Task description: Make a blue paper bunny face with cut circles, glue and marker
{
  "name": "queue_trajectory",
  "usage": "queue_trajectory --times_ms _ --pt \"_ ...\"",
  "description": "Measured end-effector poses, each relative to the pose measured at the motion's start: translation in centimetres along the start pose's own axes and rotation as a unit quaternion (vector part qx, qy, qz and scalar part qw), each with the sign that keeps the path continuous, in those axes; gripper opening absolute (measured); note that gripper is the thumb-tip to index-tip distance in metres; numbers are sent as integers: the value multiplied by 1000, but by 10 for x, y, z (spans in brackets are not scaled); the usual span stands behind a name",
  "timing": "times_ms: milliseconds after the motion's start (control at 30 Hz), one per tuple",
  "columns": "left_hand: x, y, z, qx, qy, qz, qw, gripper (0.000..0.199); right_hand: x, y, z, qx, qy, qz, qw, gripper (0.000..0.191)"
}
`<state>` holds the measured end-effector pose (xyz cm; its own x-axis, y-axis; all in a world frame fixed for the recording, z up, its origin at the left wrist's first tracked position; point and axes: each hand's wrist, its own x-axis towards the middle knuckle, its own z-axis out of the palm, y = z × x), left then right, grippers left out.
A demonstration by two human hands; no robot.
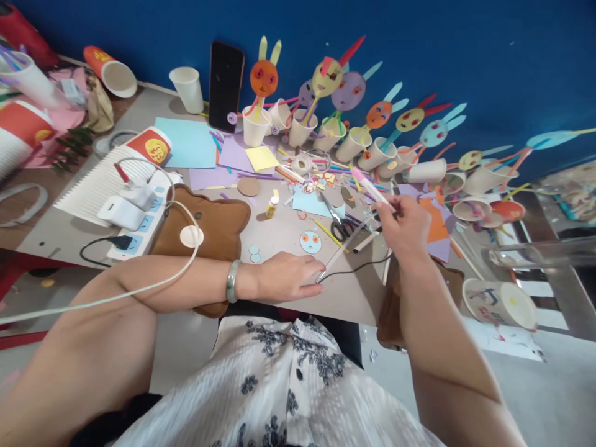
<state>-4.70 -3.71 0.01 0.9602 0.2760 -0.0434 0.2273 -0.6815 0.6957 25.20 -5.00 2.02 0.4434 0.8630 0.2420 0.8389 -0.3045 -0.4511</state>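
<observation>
My right hand point(406, 226) is raised over the right part of the table, its fingers closed around a pink-and-white marker point(370, 186) that points up and to the left. My left hand point(286, 277) lies low on the table near the front edge with its fingers stretched out. Its fingertips are at the near end of a clear, narrow strip point(342, 253) like a ruler. Just above that hand is a light blue paper circle point(310, 242) with a drawn face and orange eyes. Two small blue paper circles point(254, 253) lie by the left wrist.
Paper cups point(256, 127) with rabbit-faced paper heads on coloured stems line the blue wall. Scissors point(342, 226), a small yellow glue bottle point(272, 206) and paper scraps lie mid-table. A power strip point(139, 217) stands at left; its white cable crosses my left arm. A phone point(226, 87) leans behind.
</observation>
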Motion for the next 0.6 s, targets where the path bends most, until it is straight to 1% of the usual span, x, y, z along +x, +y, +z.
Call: queue_trajectory --times_ms 33,67,133,167,200,233,267,333,400,467,533,600 --pt "2 -1 -1 -97 10 -19 995 41 -17 1 -8 98 -18 -6 995 23" --pt "4 -2 -1 -194 18 -42 980 43 -33 4 -17 181 -62 -10 981 25" --pt "8 -3 -1 -355 23 -76 931 46 -62 9 -33 290 -126 -24 948 26" --pt "9 -4 -1 -409 15 -83 909 47 -75 11 -39 317 -157 -32 935 24" --pt "10 -4 -1 -443 -2 -82 893 47 -85 12 -45 325 -181 -35 928 20" --pt "9 -3 -1 -459 -24 -75 885 46 -93 12 -48 331 -185 -43 924 16" --pt "8 -3 -1 -458 -46 -64 886 45 -100 11 -50 330 -187 -45 924 13" --pt "5 -1 -3 -418 -73 -34 905 38 -110 5 -48 327 -188 -38 925 12" --pt "2 -1 -5 -362 -72 -6 929 33 -118 -5 -38 349 -185 -21 918 16" --pt "1 -1 -7 -312 -63 17 948 33 -126 -18 -23 401 -181 -10 898 25" --pt "1 -1 -9 -278 -60 37 958 32 -134 -32 -7 435 -208 -10 876 32" --pt "1 -2 -11 -251 -65 58 964 32 -142 -45 5 426 -235 -22 874 32"
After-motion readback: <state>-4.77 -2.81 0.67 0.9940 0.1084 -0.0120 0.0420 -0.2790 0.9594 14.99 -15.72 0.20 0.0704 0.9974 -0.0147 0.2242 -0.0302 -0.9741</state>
